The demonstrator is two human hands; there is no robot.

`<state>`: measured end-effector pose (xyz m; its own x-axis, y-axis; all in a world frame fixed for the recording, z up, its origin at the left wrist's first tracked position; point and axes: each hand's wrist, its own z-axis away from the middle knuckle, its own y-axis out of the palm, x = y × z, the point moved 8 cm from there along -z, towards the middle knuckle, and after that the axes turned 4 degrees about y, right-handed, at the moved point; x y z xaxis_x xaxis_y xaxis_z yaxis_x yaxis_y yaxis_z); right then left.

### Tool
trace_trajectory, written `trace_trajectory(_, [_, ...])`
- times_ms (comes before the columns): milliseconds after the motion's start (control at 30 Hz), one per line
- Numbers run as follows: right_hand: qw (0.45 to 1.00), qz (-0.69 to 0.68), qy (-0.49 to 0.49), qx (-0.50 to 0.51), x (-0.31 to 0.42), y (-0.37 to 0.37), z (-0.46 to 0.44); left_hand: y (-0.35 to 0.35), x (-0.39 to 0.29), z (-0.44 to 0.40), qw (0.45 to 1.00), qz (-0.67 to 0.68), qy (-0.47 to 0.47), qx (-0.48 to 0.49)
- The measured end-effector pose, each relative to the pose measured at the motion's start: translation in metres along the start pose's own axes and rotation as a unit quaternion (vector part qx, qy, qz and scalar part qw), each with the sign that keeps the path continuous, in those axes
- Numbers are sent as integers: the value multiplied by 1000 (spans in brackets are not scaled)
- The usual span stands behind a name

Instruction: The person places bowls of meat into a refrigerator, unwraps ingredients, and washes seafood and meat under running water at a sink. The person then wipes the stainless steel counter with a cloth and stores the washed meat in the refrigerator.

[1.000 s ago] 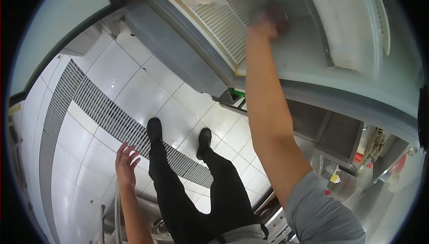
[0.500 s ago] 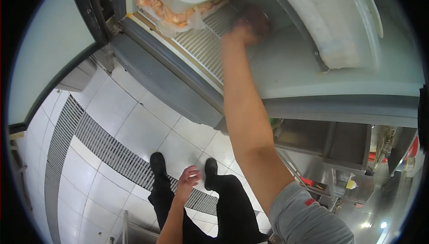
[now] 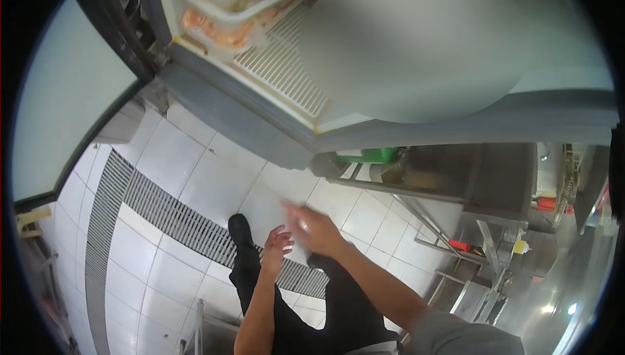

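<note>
the right hand [image 3: 317, 230], which half a second ago was deep inside the fridge [image 3: 237, 111] on a dark, round, blurred thing past the wire shelf [image 3: 281, 62], is now out in front of the fridge, above the tiled floor [image 3: 221, 179]. its grip looks loose and empty, the fingers blurred by motion and pointing toward the left hand [image 3: 277, 251]. that left hand is in front of the fridge too, just beside the right; its grip is half curled around nothing, and whether the two hands touch cannot be told. it hung off to one side a second ago and had already come across by the next frame. the dark round thing can no longer be made out, and a smooth grey oval blur now covers much of the fridge's inside, so its place cannot be told. the wire shelf lies bare at the front of the fridge, with the bag of orange-pink food [image 3: 218, 31] and the white basket [image 3: 224, 15] at its far end, as before. below the fridge's edge, more of the green thing [image 3: 371, 155] beside the metal counter [image 3: 485, 173] now shows.
</note>
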<state>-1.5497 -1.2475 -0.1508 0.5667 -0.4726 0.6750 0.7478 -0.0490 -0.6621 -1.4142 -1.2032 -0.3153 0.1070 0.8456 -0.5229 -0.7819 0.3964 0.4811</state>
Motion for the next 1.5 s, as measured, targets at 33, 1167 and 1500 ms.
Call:
trace_trajectory(33, [998,39,14,47,-14,-2,33,6,0,3,998,-55,-17,-14])
trace_trajectory(1167, [482,-402,410,-662,-553,-542,907,952,348,183,835,-431,39,340])
trace_trajectory(1500, [509,-369,327,-705,-548,-563,856,920,294,157,920,-282,2,272])
